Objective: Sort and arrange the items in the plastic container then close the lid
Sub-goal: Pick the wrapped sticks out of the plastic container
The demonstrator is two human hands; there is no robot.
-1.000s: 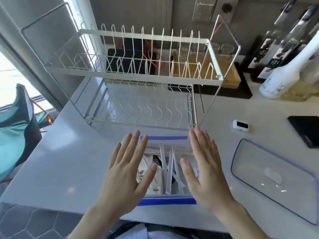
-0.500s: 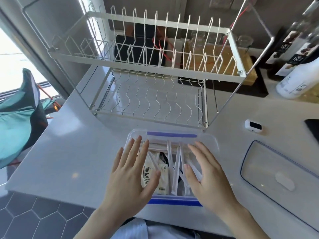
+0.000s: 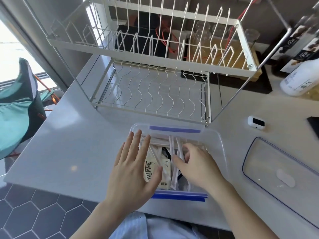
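A clear plastic container (image 3: 219,145) with blue latches sits at the counter's near edge. Inside lie white wrapped straws (image 3: 172,147) and beige sachets (image 3: 165,171) in a loose pile. My left hand (image 3: 133,171) hovers flat over the container's left side, fingers straight and spread. My right hand (image 3: 196,164) is down inside the right half, fingers curled among the straws; whether it grips any is hidden. The clear lid (image 3: 279,175) with a blue rim lies flat on the counter to the right.
A white two-tier wire dish rack (image 3: 155,94) stands directly behind the container. A small white device (image 3: 256,122) lies right of the rack, bottles (image 3: 300,78) at the far right. A teal chair (image 3: 15,109) stands left of the counter.
Both hands dropped from hovering above the container toward its contents. My right hand's fingers went from straight to curled in among the straws. The view tilted down and closer.
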